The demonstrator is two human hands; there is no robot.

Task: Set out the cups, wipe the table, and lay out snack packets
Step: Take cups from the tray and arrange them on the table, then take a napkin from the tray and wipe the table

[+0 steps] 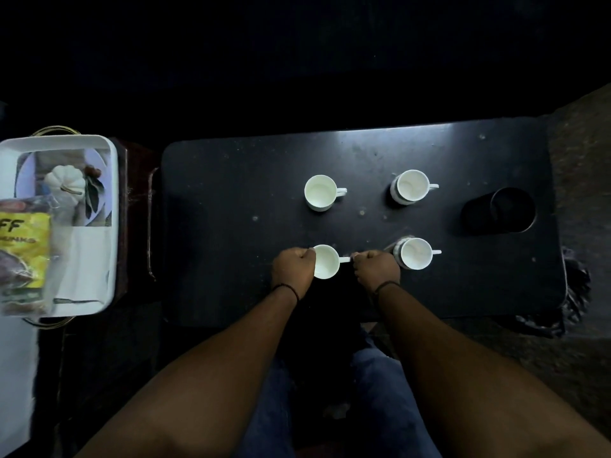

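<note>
- Left hand [292, 267] grips the rim of the near-left cup [325, 262] by the counter's [231, 180] near edge.
- Right hand [377, 267] pinches that cup's handle.
- Three other cups stand upright.

Four white cups [325, 261] on a black table [231, 193]; at nine o'clock a white tray [112, 193] holding a yellow packet [23, 246]; blue jeans [380, 391].

yellow snack packet [23, 246] cut by left edge, print partly unreadable
</note>
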